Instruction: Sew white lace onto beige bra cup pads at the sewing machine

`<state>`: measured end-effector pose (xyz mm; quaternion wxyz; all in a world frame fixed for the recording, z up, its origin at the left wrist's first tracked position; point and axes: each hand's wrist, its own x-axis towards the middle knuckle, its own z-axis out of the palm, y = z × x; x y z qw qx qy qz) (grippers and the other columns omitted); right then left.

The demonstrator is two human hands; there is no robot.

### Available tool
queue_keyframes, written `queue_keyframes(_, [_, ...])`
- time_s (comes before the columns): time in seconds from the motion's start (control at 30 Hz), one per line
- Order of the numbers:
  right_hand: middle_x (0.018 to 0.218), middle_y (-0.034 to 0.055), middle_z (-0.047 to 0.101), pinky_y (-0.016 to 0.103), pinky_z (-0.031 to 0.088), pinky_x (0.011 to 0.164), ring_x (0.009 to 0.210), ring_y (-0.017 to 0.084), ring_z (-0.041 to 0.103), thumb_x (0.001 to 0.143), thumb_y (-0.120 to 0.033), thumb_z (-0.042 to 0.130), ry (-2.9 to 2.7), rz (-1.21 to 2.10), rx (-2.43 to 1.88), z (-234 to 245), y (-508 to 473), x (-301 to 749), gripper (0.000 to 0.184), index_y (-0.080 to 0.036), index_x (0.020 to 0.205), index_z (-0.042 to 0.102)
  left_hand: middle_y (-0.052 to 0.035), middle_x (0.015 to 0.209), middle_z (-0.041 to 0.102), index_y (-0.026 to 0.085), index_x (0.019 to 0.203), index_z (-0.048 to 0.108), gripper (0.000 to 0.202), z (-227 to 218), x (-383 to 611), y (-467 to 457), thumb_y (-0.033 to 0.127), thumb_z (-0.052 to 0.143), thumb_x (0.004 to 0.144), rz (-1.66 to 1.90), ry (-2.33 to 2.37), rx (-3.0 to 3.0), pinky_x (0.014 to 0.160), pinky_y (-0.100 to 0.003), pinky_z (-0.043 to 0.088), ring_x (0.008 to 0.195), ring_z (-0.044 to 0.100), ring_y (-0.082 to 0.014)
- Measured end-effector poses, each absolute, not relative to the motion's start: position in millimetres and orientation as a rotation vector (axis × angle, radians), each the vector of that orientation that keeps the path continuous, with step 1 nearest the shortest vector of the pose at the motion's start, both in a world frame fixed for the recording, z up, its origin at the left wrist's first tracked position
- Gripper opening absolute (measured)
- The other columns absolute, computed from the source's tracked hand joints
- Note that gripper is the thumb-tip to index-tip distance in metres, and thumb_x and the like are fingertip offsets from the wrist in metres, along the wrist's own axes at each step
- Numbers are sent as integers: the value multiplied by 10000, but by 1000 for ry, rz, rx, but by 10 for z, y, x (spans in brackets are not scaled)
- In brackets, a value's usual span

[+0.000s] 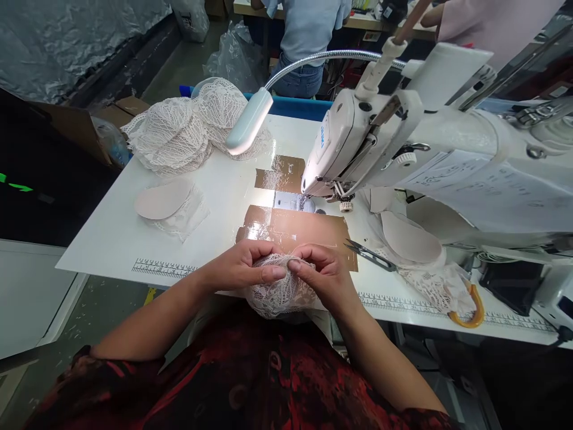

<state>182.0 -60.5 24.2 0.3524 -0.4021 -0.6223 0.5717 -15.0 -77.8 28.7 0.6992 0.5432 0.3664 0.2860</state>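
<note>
A white lace cup [280, 292] hangs over the front edge of the sewing table, its upper rim pinched by both hands. My left hand [253, 266] is closed on the rim's left part, thumb on top. My right hand [320, 272] pinches the same rim just to the right, thumb and forefinger together. The fingertips of both hands nearly meet. Beyond them lies brown tape [295, 227] stuck on the table in front of the sewing machine [340, 143], whose needle area is lit. Thread snips [371, 255] rest to the right of my right hand.
Stacked lace cups [170, 134] stand at the back left, under a lamp [250, 119]. A beige pad on lace [165, 200] lies at left. More pads and lace [412, 239] lie at right, near an orange curved handle [472, 310]. People [308, 36] sit beyond the table.
</note>
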Motion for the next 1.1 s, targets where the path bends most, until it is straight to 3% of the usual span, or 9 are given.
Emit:
queue_keyframes(0.37, [731,10,668,242,435,607,657,118,553,802,-364,656,-1691,1495,-1030,196,-572,1881,180,-188,804,696,33,630,415,116,677,538,271,283,-38,-814,310,568,864,788,1010,1428,517,-188,300,578,364,-70])
queue_keyframes(0.6, [659,-6,622,230,411,547,589,107,516,783,-370,664,-1622,1555,-1000,241,-546,1899,194,-181,741,676,18,679,453,114,765,566,297,310,-92,-774,398,605,843,648,857,1217,539,-197,351,608,414,-83])
queue_keyframes(0.83, [658,-7,602,238,431,573,603,109,509,740,-417,701,-1470,1698,-994,170,-516,1866,235,-184,728,670,44,576,403,123,642,498,364,207,69,-796,413,673,777,801,911,1002,472,-182,297,507,356,-53])
queue_keyframes(0.97, [763,17,652,276,483,663,693,133,570,724,-438,710,-1401,1759,-1032,107,-446,1929,270,-190,829,692,30,558,484,140,694,504,352,199,46,-782,425,711,697,900,1005,759,441,-200,352,462,429,-76])
queue_keyframes(1.1, [803,16,660,273,498,677,694,122,584,709,-417,729,-1269,1684,-1118,93,-364,2186,283,-202,889,694,16,619,558,153,767,570,215,470,-418,-713,343,666,737,1213,1378,852,520,-249,434,530,498,-115])
